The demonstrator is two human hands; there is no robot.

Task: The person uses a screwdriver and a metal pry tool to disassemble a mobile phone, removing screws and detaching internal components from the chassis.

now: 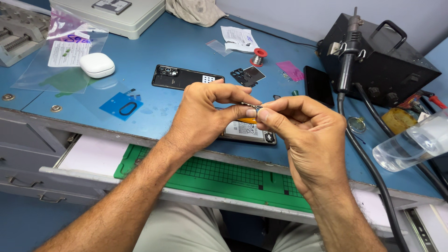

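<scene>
A small metal part (252,105) is pinched between the fingertips of the left hand (205,116) and the right hand (308,135), both closed on it, above an opened phone (245,131) lying on the blue bench (186,46). Behind the hands, a black back cover (186,77), a dark frame piece (247,75) and a solder spool (258,57) are laid out, with a white earbud case (97,65) at the left. A black rework station (378,58) is set at the right, and a green cutting mat (219,175) is seen below the bench edge.
</scene>
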